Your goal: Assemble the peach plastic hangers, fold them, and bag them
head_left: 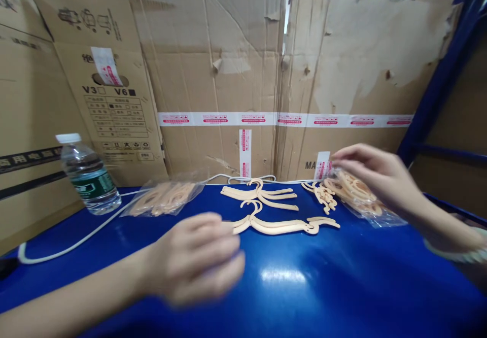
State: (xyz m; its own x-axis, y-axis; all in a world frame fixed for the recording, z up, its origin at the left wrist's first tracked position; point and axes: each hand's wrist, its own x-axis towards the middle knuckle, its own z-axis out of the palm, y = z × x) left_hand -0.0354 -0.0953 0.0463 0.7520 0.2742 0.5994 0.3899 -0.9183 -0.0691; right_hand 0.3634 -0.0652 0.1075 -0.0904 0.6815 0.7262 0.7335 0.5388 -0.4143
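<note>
Right hand reaching onto right bag, fingers together, lying on plastic; whether gripping, cannot tell. Left hand hovering, blurred, fingers loosely curled, holding nothing, just beside nearest hanger. Second hanger and small pile lying loose on blue table. Left bag lying full near bottle. Judging: unpacking partly done, both bags holding more.

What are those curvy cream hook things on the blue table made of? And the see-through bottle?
The cream hook-shaped pieces look like moulded plastic: one even colour, smooth matte surface, thin flat arms. They could be rubbery; the look can't settle it. The clear water bottle seems to be glossy plastic, with ribbed see-through walls and a white cap.
</note>
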